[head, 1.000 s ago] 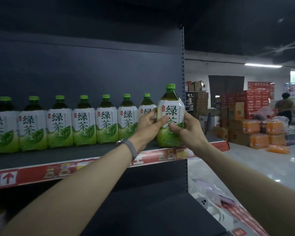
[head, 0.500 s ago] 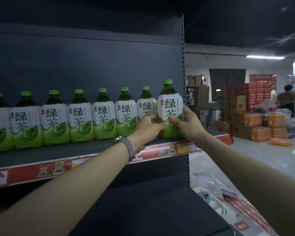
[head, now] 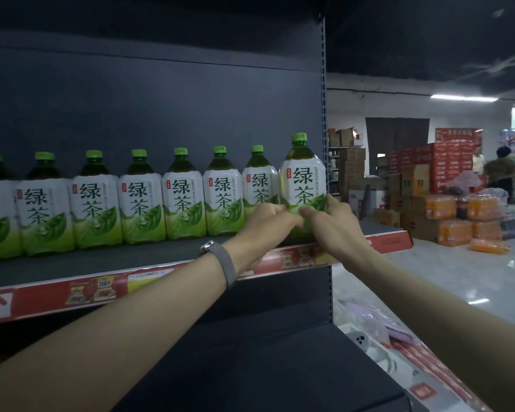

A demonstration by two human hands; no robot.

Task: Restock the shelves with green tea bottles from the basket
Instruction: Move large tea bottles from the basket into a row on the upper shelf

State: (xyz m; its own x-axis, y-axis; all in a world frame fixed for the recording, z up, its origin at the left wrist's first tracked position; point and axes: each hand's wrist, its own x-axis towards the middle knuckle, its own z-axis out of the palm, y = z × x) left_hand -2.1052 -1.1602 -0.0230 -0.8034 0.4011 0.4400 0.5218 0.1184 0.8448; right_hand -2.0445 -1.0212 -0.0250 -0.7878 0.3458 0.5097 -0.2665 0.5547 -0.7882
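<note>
gripping bottle (head: 303, 185) labelled "绿茶"

You have glossy clear plastic bottles (head: 303, 185) with shiny printed wrap labels, matt dark metal shelf (head: 107, 263), glossy paper price strip (head: 81, 295), woven metal mesh watch band (head: 226, 264), polished reflective floor (head: 458, 281).

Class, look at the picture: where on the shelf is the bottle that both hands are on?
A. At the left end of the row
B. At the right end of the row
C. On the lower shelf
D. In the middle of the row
B: the left hand and right hand are on the bottle at the row's right end, beside the shelf upright.
</note>
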